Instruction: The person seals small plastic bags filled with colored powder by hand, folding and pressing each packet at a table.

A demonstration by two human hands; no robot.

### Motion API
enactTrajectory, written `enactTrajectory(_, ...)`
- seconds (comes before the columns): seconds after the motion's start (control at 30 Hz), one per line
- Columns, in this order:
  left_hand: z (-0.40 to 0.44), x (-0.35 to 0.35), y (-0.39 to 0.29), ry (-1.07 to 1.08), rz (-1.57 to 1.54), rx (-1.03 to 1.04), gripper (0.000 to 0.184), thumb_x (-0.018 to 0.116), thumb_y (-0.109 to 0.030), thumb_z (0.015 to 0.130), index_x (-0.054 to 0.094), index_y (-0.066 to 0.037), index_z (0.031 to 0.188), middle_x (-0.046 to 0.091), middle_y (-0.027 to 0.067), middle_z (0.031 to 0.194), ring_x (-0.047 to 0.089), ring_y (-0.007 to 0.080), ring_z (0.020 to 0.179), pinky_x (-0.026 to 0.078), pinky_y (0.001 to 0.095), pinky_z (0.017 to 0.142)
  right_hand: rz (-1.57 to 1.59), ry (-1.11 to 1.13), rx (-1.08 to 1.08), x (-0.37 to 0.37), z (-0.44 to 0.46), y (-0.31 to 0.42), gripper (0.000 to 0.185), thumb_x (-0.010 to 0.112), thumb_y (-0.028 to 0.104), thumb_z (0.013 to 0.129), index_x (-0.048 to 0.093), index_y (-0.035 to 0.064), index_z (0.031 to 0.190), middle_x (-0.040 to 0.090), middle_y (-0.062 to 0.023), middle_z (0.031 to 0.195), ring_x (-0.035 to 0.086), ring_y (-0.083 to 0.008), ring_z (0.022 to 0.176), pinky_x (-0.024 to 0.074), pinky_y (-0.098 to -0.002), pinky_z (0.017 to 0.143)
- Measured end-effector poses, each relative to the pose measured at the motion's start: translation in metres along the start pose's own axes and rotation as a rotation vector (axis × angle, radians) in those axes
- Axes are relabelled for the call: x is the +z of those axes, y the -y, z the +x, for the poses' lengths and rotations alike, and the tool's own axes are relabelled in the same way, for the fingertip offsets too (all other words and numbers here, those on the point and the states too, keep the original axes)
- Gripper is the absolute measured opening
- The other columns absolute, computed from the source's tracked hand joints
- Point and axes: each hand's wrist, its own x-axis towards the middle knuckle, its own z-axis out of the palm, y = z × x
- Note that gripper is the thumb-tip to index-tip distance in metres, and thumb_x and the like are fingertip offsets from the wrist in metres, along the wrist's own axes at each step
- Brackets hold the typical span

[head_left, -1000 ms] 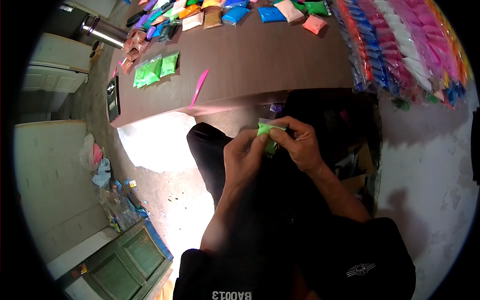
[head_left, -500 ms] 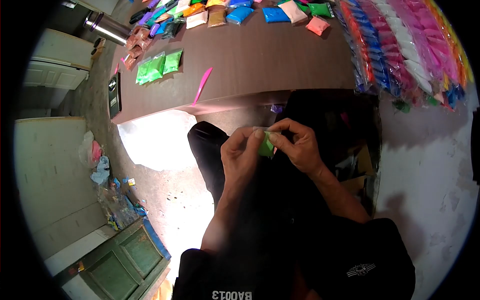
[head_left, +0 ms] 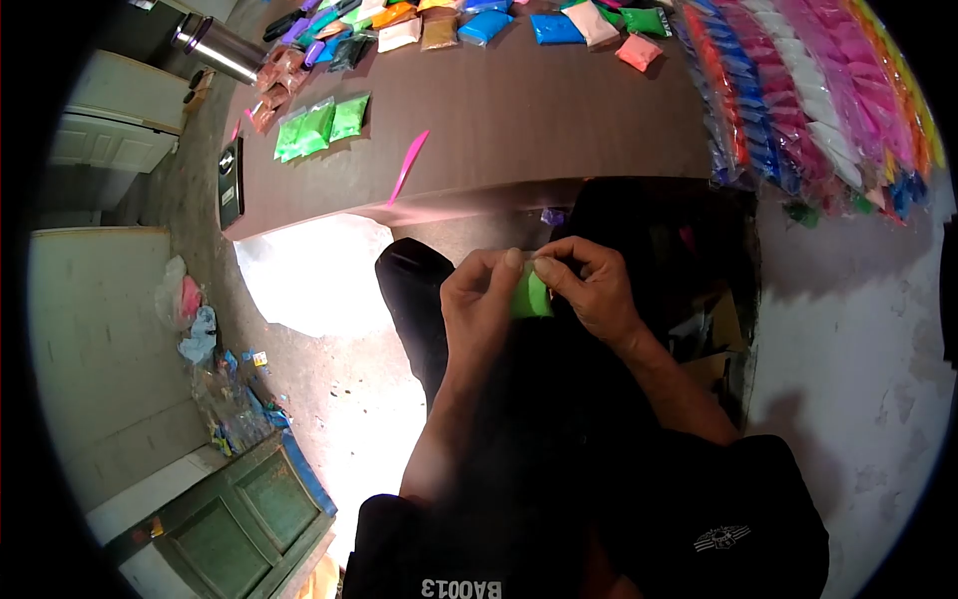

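A small clear bag with green contents (head_left: pixel 532 292) hangs between my two hands above my lap. My left hand (head_left: pixel 479 297) pinches its top edge on the left, thumb uppermost. On the right, my right hand (head_left: pixel 593 288) pinches the same edge between thumb and fingers. The fingertips of the two hands are close together. Beyond them on the brown table (head_left: pixel 519 110) lie several green bags (head_left: pixel 317 127) in a row, partly overlapping, and a pink plastic knife (head_left: pixel 408 167) near the front edge.
Bags of many colours (head_left: pixel 399 34) lie along the table's far side. A steel flask (head_left: pixel 222 48) and a black device (head_left: pixel 231 183) are at the left. Strips of coloured packets (head_left: pixel 798 100) hang over the right end. A green cabinet (head_left: pixel 235 524) is at lower left.
The green bag's top edge has turned up between my fingertips, and its body now hangs lower. My left hand has risen slightly. The table view has shifted slightly with the camera.
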Motion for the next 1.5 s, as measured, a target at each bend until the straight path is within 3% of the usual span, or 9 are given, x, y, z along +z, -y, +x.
enactTrajectory(0.2, 0.001, -0.004, 0.005, 0.104, -0.018, -0.104, 0.025, 0.068, -0.022, 0.101, 0.072, 0.002, 0.105, 0.072, 0.0026, 0.089, 0.063, 0.0069, 0.081, 0.050, 0.0220, 0.074, -0.084, -0.018, -0.089, -0.002, 0.003, -0.003, 0.014, 0.071, 0.014, 0.097, 0.072, 0.0003, 0.100, 0.069, 0.0000, 0.082, 0.061, -0.0056, 0.075, 0.0492, -0.0214, 0.067)
enactTrajectory(0.3, 0.002, -0.005, 0.008, 0.112, 0.008, -0.096, 0.026, 0.067, -0.022, 0.101, 0.072, 0.002, 0.107, 0.072, 0.0028, 0.090, 0.064, 0.0073, 0.081, 0.050, 0.0225, 0.074, -0.018, 0.000, -0.011, 0.001, 0.002, -0.007, 0.017, 0.069, 0.016, 0.099, 0.071, 0.0001, 0.104, 0.067, 0.0007, 0.082, 0.060, -0.0054, 0.076, 0.0494, -0.0215, 0.068)
enactTrajectory(0.37, 0.002, 0.000, 0.006, 0.052, -0.027, -0.064, 0.026, 0.066, -0.025, 0.103, 0.068, -0.004, 0.087, 0.060, -0.0065, 0.076, 0.048, 0.0007, 0.069, 0.038, 0.0194, 0.061, 0.031, 0.048, 0.034, 0.005, 0.001, -0.004, 0.018, 0.068, 0.017, 0.100, 0.069, -0.0001, 0.106, 0.066, 0.0008, 0.082, 0.060, -0.0053, 0.076, 0.0494, -0.0218, 0.068)
enactTrajectory(0.5, 0.002, 0.000, 0.002, 0.045, -0.050, -0.091, 0.029, 0.065, -0.026, 0.104, 0.066, -0.005, 0.083, 0.057, -0.0072, 0.074, 0.046, 0.0007, 0.068, 0.036, 0.0197, 0.060, 0.000, 0.130, 0.045, 0.005, 0.000, -0.014, 0.018, 0.064, 0.015, 0.103, 0.067, 0.0014, 0.113, 0.065, 0.0034, 0.086, 0.056, -0.0013, 0.074, 0.0460, -0.0179, 0.066)
enactTrajectory(0.57, 0.002, -0.002, 0.005, 0.037, -0.024, -0.146, 0.031, 0.064, -0.027, 0.104, 0.063, -0.005, 0.081, 0.055, -0.0079, 0.073, 0.045, 0.0007, 0.067, 0.036, 0.0198, 0.060, 0.015, 0.113, 0.058, 0.003, 0.000, -0.015, 0.018, 0.064, 0.016, 0.102, 0.067, 0.0006, 0.111, 0.066, 0.0016, 0.086, 0.058, -0.0032, 0.076, 0.0476, -0.0204, 0.067)
enactTrajectory(0.9, 0.004, -0.002, 0.022, 0.071, -0.004, -0.100, 0.030, 0.064, -0.025, 0.104, 0.063, -0.005, 0.082, 0.056, -0.0071, 0.074, 0.046, 0.0004, 0.069, 0.036, 0.0189, 0.061, -0.020, 0.072, 0.077, 0.003, -0.002, -0.016, 0.018, 0.063, 0.015, 0.101, 0.066, -0.0011, 0.109, 0.068, -0.0022, 0.088, 0.061, -0.0063, 0.078, 0.0496, -0.0232, 0.070)
enactTrajectory(1.07, 0.003, -0.006, 0.015, 0.017, 0.093, -0.205, 0.026, 0.066, -0.023, 0.101, 0.066, -0.002, 0.086, 0.061, -0.0039, 0.076, 0.052, 0.0034, 0.070, 0.042, 0.0203, 0.064, 0.027, 0.098, 0.068, -0.001, -0.002, -0.018, 0.019, 0.064, 0.015, 0.101, 0.066, -0.0008, 0.110, 0.068, -0.0016, 0.088, 0.060, -0.0058, 0.077, 0.0497, -0.0232, 0.069)
enactTrajectory(1.3, -0.002, -0.008, 0.020, -0.024, -0.014, -0.126, 0.024, 0.068, -0.023, 0.100, 0.067, -0.003, 0.087, 0.062, -0.0029, 0.075, 0.054, 0.0033, 0.070, 0.042, 0.0198, 0.064, -0.051, 0.092, 0.077, -0.001, 0.000, -0.020, 0.015, 0.065, 0.013, 0.099, 0.069, 0.0001, 0.104, 0.067, -0.0013, 0.083, 0.060, -0.0057, 0.074, 0.0483, -0.0224, 0.065)
enactTrajectory(1.5, -0.005, -0.011, 0.023, 0.023, -0.028, -0.115, 0.025, 0.070, -0.024, 0.099, 0.067, 0.000, 0.097, 0.066, 0.0011, 0.080, 0.058, 0.0066, 0.070, 0.045, 0.0215, 0.064, -0.055, 0.075, -0.012, 0.004, 0.003, -0.021, 0.015, 0.063, 0.013, 0.100, 0.071, 0.0012, 0.103, 0.068, 0.0002, 0.085, 0.061, -0.0047, 0.075, 0.0500, -0.0217, 0.068)
